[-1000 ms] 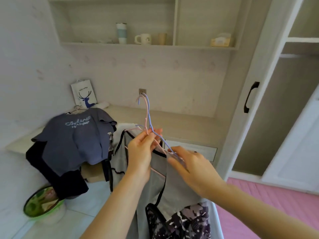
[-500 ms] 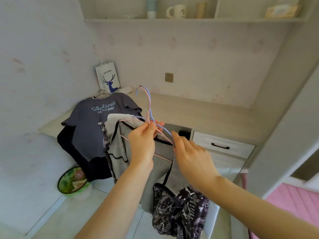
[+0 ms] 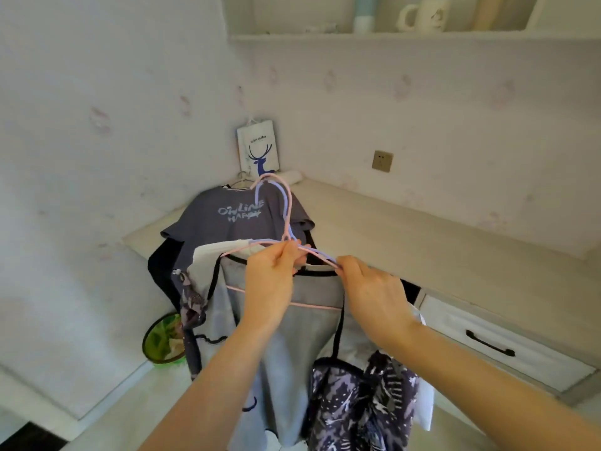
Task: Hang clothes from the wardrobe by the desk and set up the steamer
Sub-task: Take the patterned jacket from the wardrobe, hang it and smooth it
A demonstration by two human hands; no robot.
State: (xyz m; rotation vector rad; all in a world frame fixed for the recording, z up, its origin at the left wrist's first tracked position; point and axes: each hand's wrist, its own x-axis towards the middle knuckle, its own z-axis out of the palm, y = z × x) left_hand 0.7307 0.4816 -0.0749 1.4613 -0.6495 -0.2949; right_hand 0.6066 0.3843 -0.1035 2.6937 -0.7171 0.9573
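I hold up a bundle of clothes on thin pink and blue hangers (image 3: 286, 203) in front of the desk (image 3: 422, 242). My left hand (image 3: 273, 281) pinches the hangers just below their hooks. My right hand (image 3: 370, 294) grips the hangers' right shoulder arm. A grey garment with black trim (image 3: 292, 340) hangs from them, with a dark patterned garment (image 3: 361, 405) lower right and a white piece behind. A dark blue printed T-shirt (image 3: 237, 216) on its own hanger lies over the desk's left corner. No steamer is in view.
A white paper bag with a deer print (image 3: 258, 151) leans in the desk corner. A wall socket (image 3: 382, 161) sits above the desk. A drawer (image 3: 487, 343) is under the desktop at right. A green bin (image 3: 162, 340) stands on the floor. A shelf with a mug (image 3: 422, 16) is overhead.
My view has swung left and down, from the wardrobe to the desk corner. My hands carried the hanger bundle along; the right hand has slid up to grip the hangers' right arm.
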